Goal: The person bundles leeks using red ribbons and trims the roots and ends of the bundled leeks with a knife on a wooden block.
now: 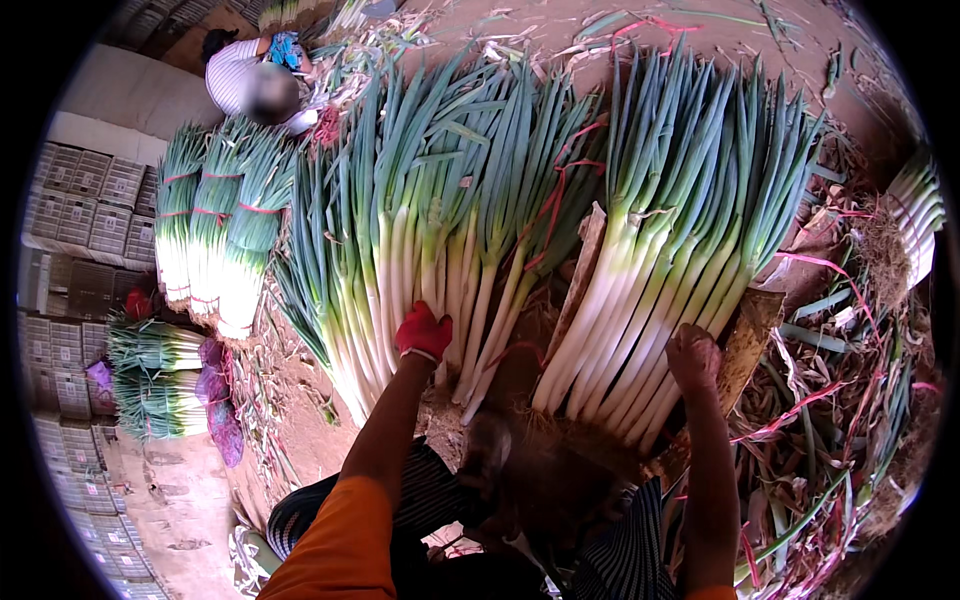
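Note:
My left hand, in a red glove, is closed at the white stems of a wide pile of long green onions, its fingers around a stalk. Bare and with curled fingers, my right hand rests against the white stems at the right side of a second pile of green onions. What lies inside its grip is hidden. Both piles have leaves pointing away from me and roots toward me. A wooden board stands along the right pile, and red twine crosses between the piles.
Tied green onion bundles stand at the left, with more bundles beside a purple net bag. Stacked crates line the left wall. A person crouches at the far left. Peeled leaf scraps cover the right side.

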Available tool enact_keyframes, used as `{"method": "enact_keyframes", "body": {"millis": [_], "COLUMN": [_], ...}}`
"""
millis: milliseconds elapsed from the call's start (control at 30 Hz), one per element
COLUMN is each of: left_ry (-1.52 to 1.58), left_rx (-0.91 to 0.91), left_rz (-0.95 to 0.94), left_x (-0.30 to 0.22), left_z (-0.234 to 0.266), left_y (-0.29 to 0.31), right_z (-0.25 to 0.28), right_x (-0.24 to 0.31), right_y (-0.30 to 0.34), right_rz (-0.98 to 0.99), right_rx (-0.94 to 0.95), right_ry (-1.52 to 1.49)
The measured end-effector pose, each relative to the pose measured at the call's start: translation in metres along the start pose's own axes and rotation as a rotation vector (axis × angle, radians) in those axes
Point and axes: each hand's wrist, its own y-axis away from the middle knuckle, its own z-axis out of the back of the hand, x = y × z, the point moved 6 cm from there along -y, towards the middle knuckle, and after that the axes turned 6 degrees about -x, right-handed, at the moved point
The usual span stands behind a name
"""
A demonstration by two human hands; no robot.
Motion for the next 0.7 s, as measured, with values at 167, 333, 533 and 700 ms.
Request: {"method": "enact_keyframes", "body": {"millis": [167, 333, 533, 700], "left_ry": [-0.030, 0.407, 1.093, 0.619], "left_rx": [0.064, -0.098, 0.057, -0.195], "left_rz": [0.057, 0.072, 0.296, -0.037], "left_x": [0.014, 0.033, 0.018, 0.016], "left_z": [-0.002, 0.004, 0.006, 0.008], "left_y": [-0.010, 0.004, 0.023, 0.021], "right_z": [0.002, 0.008, 0.007, 0.006], "right_x": [0.013, 0.013, 0.012, 0.017], "right_y": [0.000, 0.001, 0.002, 0.004], "right_rz": [-0.038, 0.014, 0.003, 0.027], "right_rx": [0.066, -0.030, 0.015, 0.011], "right_ry": [0.018, 0.042, 0.021, 0.012]}}
